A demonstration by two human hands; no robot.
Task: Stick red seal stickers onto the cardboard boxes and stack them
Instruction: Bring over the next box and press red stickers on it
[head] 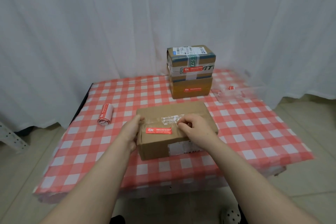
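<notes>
A brown cardboard box [156,147] lies near the front of the checked table. A red seal sticker [159,130] lies on its taped top seam. My left hand [131,133] grips the box's left end. My right hand [195,129] rests on the top, fingertips curled down just right of the sticker. At the back stand two stacked boxes: a taped box [190,62] on a yellow-brown box [190,88], each with a red sticker on its front. A roll of red stickers [105,114] lies at the left of the table.
The low table wears a red-and-white checked cloth [245,132]. Clear plastic wrap with a red scrap [232,91] lies at the back right. White curtains hang behind. A polka-dot slipper [231,215] shows on the tiled floor.
</notes>
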